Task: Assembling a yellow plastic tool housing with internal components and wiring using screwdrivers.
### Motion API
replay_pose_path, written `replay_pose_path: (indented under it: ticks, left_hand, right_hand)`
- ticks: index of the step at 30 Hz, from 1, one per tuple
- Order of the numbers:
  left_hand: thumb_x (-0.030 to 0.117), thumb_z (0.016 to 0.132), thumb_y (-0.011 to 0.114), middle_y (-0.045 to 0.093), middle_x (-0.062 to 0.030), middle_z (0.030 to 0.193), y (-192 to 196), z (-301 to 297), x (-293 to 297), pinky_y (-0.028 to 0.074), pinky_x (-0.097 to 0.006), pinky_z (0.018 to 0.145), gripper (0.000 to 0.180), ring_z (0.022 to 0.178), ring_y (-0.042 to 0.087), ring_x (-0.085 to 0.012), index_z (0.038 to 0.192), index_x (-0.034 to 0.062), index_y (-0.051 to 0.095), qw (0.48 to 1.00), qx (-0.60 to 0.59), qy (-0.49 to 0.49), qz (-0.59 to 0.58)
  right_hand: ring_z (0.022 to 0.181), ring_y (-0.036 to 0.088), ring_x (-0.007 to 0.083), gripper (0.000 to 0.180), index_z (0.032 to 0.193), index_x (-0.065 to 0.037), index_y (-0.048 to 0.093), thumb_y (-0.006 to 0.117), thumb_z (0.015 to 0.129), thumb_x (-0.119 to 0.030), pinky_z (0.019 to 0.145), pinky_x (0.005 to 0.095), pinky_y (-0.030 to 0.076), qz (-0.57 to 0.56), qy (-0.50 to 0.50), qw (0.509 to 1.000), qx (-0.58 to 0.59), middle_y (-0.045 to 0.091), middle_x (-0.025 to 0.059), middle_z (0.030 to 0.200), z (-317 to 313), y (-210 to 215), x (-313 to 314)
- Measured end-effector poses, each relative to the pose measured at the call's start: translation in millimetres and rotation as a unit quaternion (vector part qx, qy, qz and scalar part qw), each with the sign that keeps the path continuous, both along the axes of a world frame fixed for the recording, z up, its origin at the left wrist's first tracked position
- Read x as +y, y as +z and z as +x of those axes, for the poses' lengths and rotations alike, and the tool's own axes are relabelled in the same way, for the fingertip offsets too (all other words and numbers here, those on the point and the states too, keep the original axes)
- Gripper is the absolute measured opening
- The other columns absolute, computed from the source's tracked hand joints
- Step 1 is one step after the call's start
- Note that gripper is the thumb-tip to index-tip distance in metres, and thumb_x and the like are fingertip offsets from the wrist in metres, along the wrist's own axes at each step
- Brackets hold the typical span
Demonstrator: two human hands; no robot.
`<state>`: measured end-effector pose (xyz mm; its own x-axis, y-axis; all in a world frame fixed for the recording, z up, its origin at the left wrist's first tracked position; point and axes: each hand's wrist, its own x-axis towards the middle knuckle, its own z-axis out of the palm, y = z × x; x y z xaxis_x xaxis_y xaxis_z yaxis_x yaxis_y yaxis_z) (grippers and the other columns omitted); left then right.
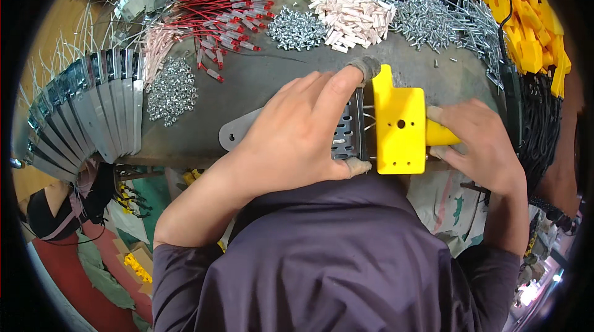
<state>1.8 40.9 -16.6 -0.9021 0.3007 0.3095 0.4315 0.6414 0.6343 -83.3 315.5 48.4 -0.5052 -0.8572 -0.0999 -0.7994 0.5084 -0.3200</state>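
My left hand lies over a grey perforated metal part whose flat rounded end sticks out to the left on the dark workbench. Its index finger and thumb, with worn tape on the tips, press against the edge of a yellow plastic housing. My right hand grips that yellow housing from the right side, holding it against the metal part. The join between the two pieces is mostly hidden by my left hand.
Fanned grey metal blades lie at left beside a heap of nuts. Red-wired parts, white tabs, screws and more nuts fill the back. Yellow housings and black cables are at right.
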Motion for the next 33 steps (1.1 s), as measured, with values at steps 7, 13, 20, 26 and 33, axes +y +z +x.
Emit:
replay_pose_path:
  ticks: [7,13,20,26,33]
  left_hand:
    - [0.032,0.062,0.085,0.056,-0.0238,0.112,-3,1,-3,0.043,-0.048,0.095,0.095,0.106,0.054,-0.0435,0.135,0.0028,0.032,1.0,0.002,-0.011,0.005]
    - [0.034,0.062,0.085,0.055,-0.0232,0.111,-3,1,-2,0.043,-0.048,0.094,0.096,0.103,0.054,-0.0427,0.135,0.0029,0.032,1.0,0.008,-0.02,0.014]
    - [0.03,0.058,0.086,0.051,-0.018,0.112,-9,-4,-5,0.047,-0.043,0.085,0.094,0.096,0.056,-0.0378,0.133,0.0041,0.036,0.998,0.018,-0.025,0.046]
    - [0.031,0.057,0.087,0.048,-0.0154,0.11,-9,-9,-5,0.046,-0.043,0.083,0.093,0.094,0.055,-0.0365,0.133,0.0052,0.039,0.998,-0.007,-0.039,0.054]
    - [0.034,0.049,0.092,0.053,-0.0196,0.113,5,-3,10,0.043,-0.043,0.092,0.112,0.103,0.053,-0.0371,0.139,-0.0011,0.036,0.998,-0.039,-0.017,-0.049]
  right_hand:
    - [0.093,0.064,0.0337,0.05,0.112,0.0,0.063,0.073,0.065,-0.011,0.079,0.0398,0.046,-0.047,-0.009,0.999,-0.012,0.068,0.0158,0.105,-6,15,2]
    - [0.093,0.063,0.0369,0.052,0.114,0.0,0.061,0.073,0.065,-0.011,0.08,0.0406,0.047,-0.056,0.006,0.997,-0.051,0.067,0.0171,0.103,-7,3,-12]
    - [0.097,0.064,0.036,0.053,0.114,0.003,0.058,0.076,0.068,-0.014,0.087,0.0382,0.049,-0.081,-0.039,0.979,-0.181,0.066,0.017,0.104,-18,-15,-15]
    - [0.092,0.067,0.0277,0.053,0.11,0.004,0.058,0.081,0.068,-0.017,0.082,0.0326,0.051,-0.117,-0.04,0.971,-0.203,0.066,0.0157,0.098,-23,-24,-15]
    - [0.09,0.065,0.0324,0.057,0.116,-0.003,0.056,0.081,0.067,-0.018,0.079,0.0378,0.052,-0.143,-0.059,0.976,-0.152,0.065,0.0152,0.097,-14,-28,-12]
